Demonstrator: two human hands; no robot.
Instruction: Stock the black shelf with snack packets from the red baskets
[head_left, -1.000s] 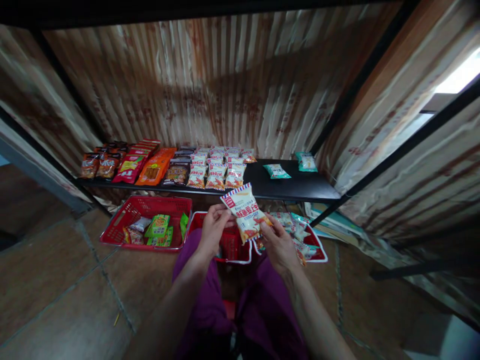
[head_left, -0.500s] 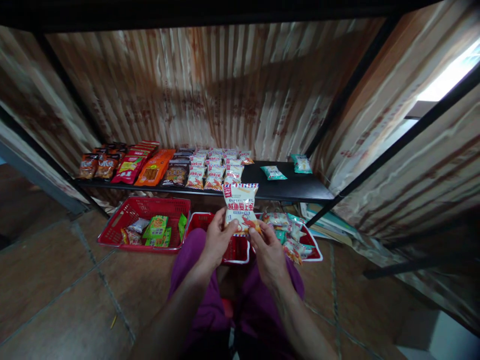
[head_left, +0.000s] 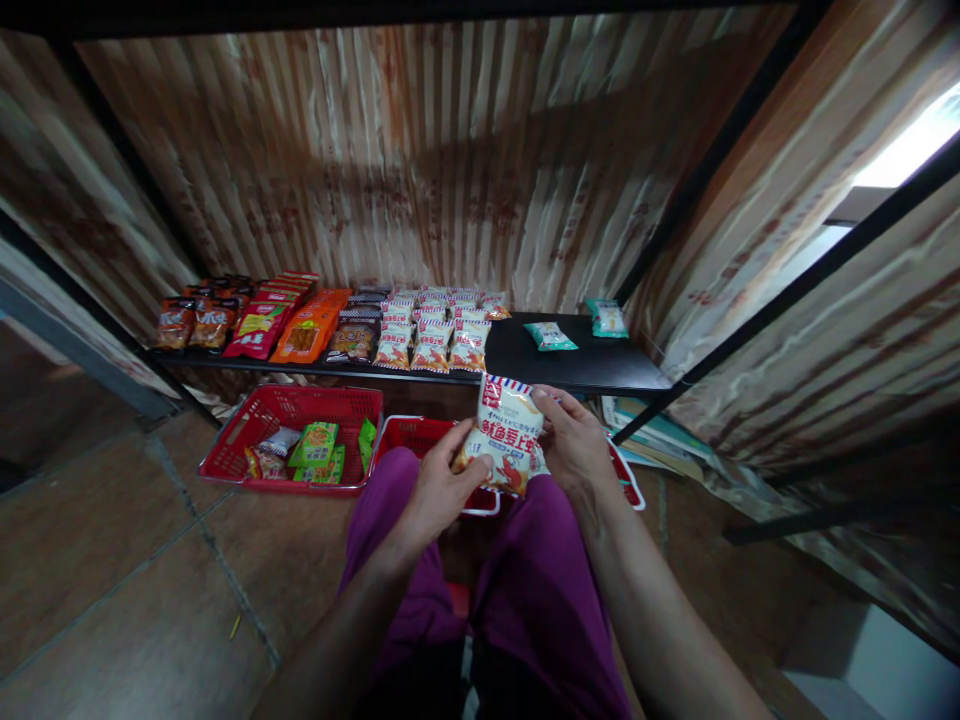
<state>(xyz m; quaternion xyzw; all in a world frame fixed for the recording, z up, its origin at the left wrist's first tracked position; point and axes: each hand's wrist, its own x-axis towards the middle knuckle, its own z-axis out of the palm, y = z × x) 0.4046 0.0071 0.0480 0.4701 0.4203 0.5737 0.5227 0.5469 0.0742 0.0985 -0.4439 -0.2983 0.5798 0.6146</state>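
My left hand (head_left: 442,482) is closed on a white, red-printed snack bag (head_left: 510,432), its thumb pressed on the lower left front. At the upper right edge of that bag, the fingers of my right hand (head_left: 576,440) are closed too. The bag is tilted, its striped top seam sloping down to the right. More wrapper shows below the right fingers; whether it belongs to a second bag I cannot tell. Beyond my hands, matching snack bags (head_left: 431,345) stand in rows on the black shelf (head_left: 585,372). Two teal bags (head_left: 551,337) lie farther right on it.
Left on the shelf are orange bags (head_left: 311,328), red bags (head_left: 262,318) and dark packs (head_left: 352,340). A red basket (head_left: 225,450) with green packets (head_left: 316,448) sits on the floor. Another red basket (head_left: 405,432) is partly behind my knees. Black posts (head_left: 697,375) frame the shelf.
The bag has come slightly right and turned clockwise. My right hand has moved from its lower right corner up to its upper right edge, and my right knee now hides more of the right basket.
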